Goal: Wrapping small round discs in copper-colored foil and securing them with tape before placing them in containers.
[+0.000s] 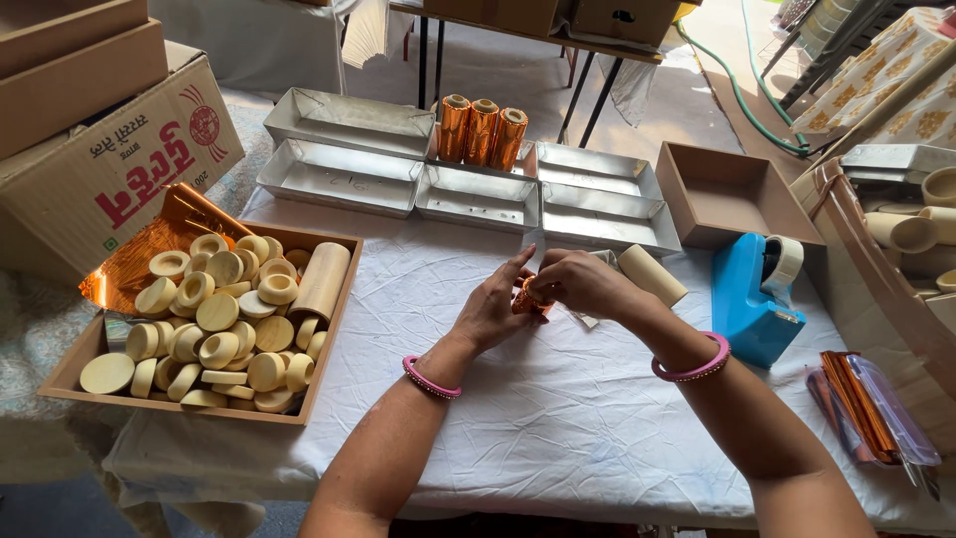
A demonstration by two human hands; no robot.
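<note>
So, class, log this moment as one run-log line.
left hand: holds foil-wrapped piece | right hand: pinches foil | left: tray of discs | right: tape dispenser

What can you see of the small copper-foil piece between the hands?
The small foil-wrapped piece looks shiny copper-orange, crinkled like thin metallic foil, and roughly round; most of it is hidden. It is held just above the white cloth, at mid-table. The left hand cups it from the left with the index finger raised, while the right hand pinches it from above and the right. What the foil covers cannot be seen.
</note>
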